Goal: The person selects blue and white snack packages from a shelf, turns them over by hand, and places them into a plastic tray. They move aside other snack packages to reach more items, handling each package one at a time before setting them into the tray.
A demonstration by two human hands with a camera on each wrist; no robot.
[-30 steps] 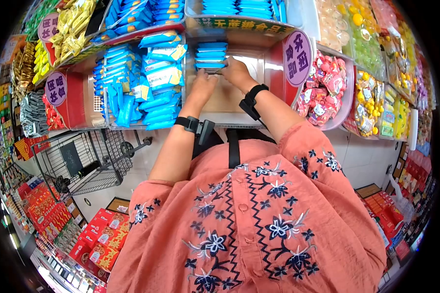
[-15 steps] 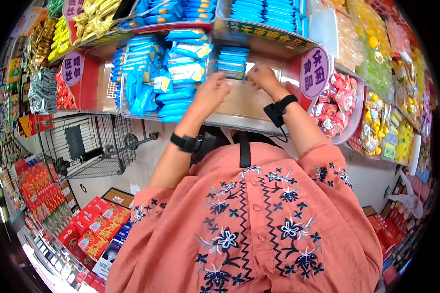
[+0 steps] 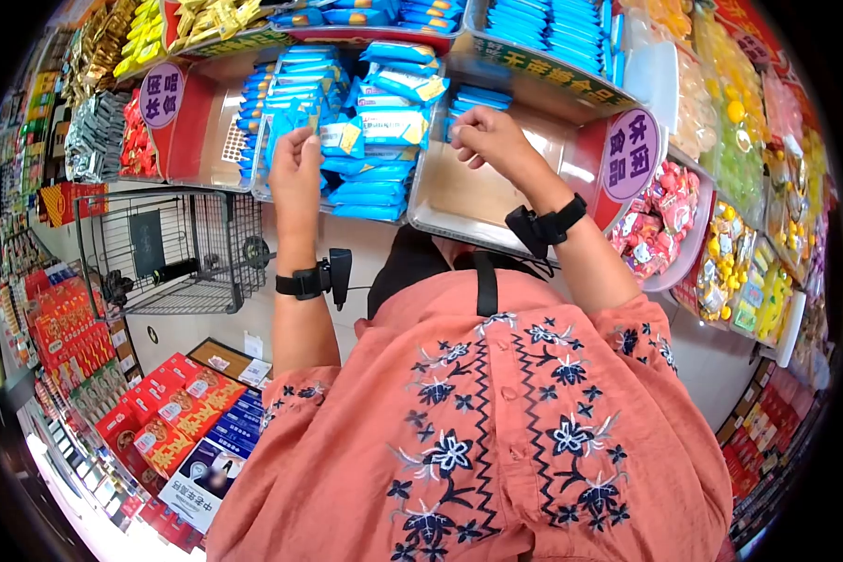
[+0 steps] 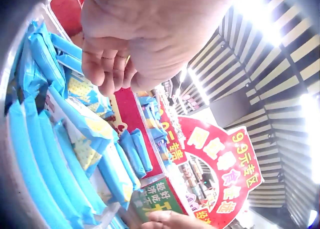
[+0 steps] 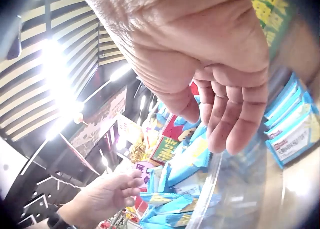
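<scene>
My left hand [image 3: 296, 175] is over the front of a bin heaped with blue snack packs [image 3: 384, 126], its fingers loosely bent. In the left wrist view those fingers [image 4: 106, 71] hang above the packs and hold nothing. To the right, my right hand [image 3: 496, 142] hovers over the neighbouring clear bin [image 3: 450, 192], fingers loosely curled around nothing. A short row of blue packs [image 3: 478, 97] stands at that bin's back left, partly hidden by the right hand. The right wrist view shows these upright packs [image 5: 292, 126] beyond the fingertips, past a clear divider [image 5: 206, 194].
Purple oval signs [image 3: 630, 155] mark the bin ends. Pink candy bags [image 3: 667, 220] fill a tub at the right. Behind are more bins of blue packs [image 3: 576, 37]. A wire cart [image 3: 183, 253] stands at the left, with red boxes [image 3: 183, 412] below it.
Both hands have parted from the short row of packs. The left hand has moved left over the heaped bin; the right has drawn back slightly. The head view has shifted left.
</scene>
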